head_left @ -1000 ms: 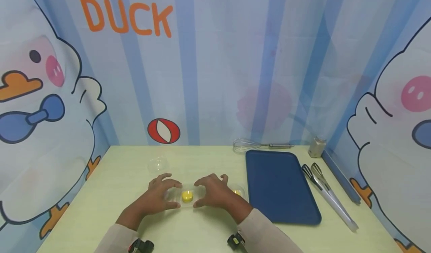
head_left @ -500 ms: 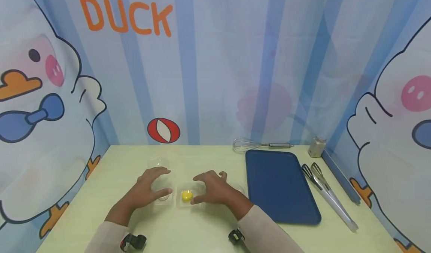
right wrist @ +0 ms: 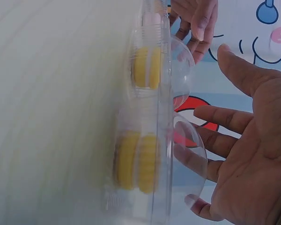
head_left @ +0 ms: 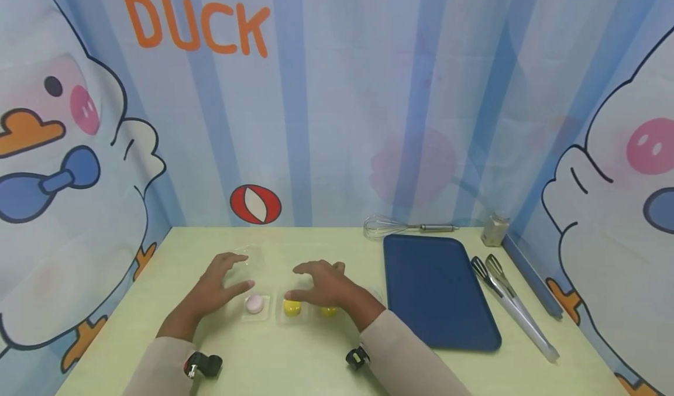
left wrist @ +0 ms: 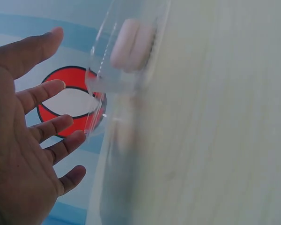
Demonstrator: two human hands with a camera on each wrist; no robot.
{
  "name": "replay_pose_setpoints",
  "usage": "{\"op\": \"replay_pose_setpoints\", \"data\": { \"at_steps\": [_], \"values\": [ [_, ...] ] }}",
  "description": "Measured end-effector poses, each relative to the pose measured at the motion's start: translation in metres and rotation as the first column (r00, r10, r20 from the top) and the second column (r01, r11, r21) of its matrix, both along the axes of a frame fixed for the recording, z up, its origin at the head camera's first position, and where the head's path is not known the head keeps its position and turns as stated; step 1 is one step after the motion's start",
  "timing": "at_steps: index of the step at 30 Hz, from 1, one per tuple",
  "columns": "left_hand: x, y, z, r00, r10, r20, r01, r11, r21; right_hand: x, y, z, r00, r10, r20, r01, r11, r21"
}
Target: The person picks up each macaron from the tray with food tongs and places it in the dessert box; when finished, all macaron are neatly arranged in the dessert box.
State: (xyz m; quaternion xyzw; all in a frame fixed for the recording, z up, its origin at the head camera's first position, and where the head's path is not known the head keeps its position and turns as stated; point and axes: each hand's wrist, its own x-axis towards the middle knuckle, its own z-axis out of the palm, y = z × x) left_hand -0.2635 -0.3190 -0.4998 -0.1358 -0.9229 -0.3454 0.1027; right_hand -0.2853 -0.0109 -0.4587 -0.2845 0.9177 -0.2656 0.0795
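A pink macaron (head_left: 255,303) sits in a clear plastic box, just right of my left hand (head_left: 216,285). That hand hovers with fingers spread and holds nothing. Two yellow macarons stand in clear boxes further right: one (head_left: 292,307) by my right thumb, the other (head_left: 329,312) partly hidden under my right hand (head_left: 327,286). In the right wrist view, clear domed lids (right wrist: 183,70) cover the boxes. The right fingers (right wrist: 225,119) are extended behind the nearer dome; whether they touch it I cannot tell.
A clear plastic piece (head_left: 250,257) lies behind the left hand. Another clear rim (head_left: 376,294) shows beside the right wrist. The blue tray (head_left: 442,293) lies on the right, with tongs (head_left: 518,308) beside it, a whisk (head_left: 411,227) behind and a metal box (head_left: 495,230) at the back.
My left hand has moved left, off the boxes, and the pink macaron has come into view. My right hand has shifted slightly left and away, uncovering part of another yellow macaron.
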Motion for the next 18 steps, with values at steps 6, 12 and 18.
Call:
{"op": "replay_pose_setpoints", "data": {
  "at_steps": [6,12,18],
  "values": [
    [-0.009,-0.008,-0.004,0.996,0.029,0.079,-0.031,0.999,0.022,-0.005,-0.010,0.000,0.999,-0.007,0.048,0.008,1.000,-0.019],
    [-0.014,-0.012,-0.005,0.977,0.061,0.203,-0.068,0.997,0.031,-0.011,-0.021,-0.003,0.995,-0.028,0.093,0.030,0.999,-0.021],
    [-0.023,-0.019,-0.007,0.960,0.087,0.268,-0.105,0.993,0.055,-0.017,-0.031,0.000,0.992,-0.027,0.122,0.030,0.999,-0.018]
  ]
}}
